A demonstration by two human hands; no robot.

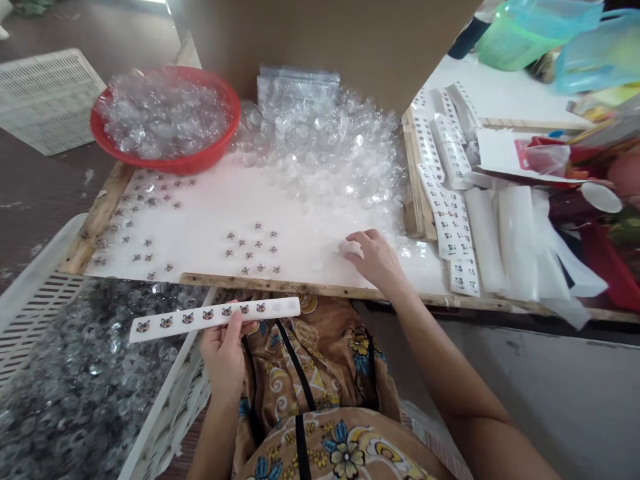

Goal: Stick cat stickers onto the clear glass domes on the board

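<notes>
My left hand [225, 347] pinches a white strip of stickers [195, 318] between thumb and fingers, held over my lap below the table edge. A row of small cat-face stickers runs along the strip, and its right end is bare. Over the white tabletop [310, 227], my right hand [375, 260] has its fingers bent and drawn together. A small white piece [352, 249] shows at its fingertips; whether it is held or worn there I cannot tell. Left of that hand lies a group of clear round pieces with cat faces [251, 250]. More such pieces [145, 227] are scattered farther left.
A red basin [220, 140] heaped with clear plastic pieces stands back left, beside a loose pile of them [340, 153]. Sticker sheets [450, 213] and white rolls [515, 240] lie right. A wooden strip [300, 287] edges the table. A white crate [165, 413] of clear pieces sits lower left.
</notes>
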